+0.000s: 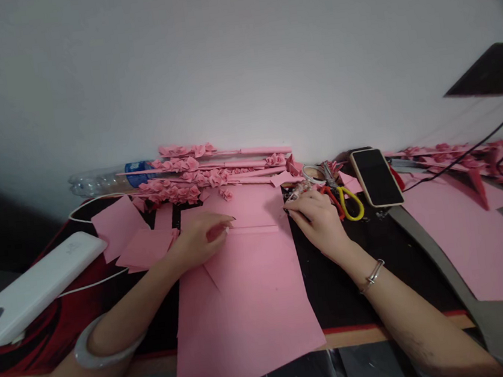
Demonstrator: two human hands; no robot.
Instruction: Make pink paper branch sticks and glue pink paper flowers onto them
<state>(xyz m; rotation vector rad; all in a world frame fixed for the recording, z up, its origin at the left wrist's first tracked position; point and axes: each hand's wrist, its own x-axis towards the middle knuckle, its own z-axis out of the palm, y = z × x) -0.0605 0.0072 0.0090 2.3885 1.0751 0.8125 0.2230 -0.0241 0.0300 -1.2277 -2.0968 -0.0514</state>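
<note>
Grey wall (pixel 237 63), bottle (pixel 100 181) lying sideways, left hand (pixel 200 239) at paper roll (pixel 256 230), right hand (pixel 321 217) opposite, both grips unclear

Large sheet (pixel 248 316) on mat (pixel 349 292); paper flowers (pixel 191 192) behind; bottle (pixel 103 182) left of flowers; small sheets (pixel 147 247) left; phone (pixel 376 177) right.

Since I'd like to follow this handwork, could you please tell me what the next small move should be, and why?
I'd probably bring the right hand to the right end of the thin pink roll: the left hand is at its left end, while the right end lies free on the pink paper.
</note>
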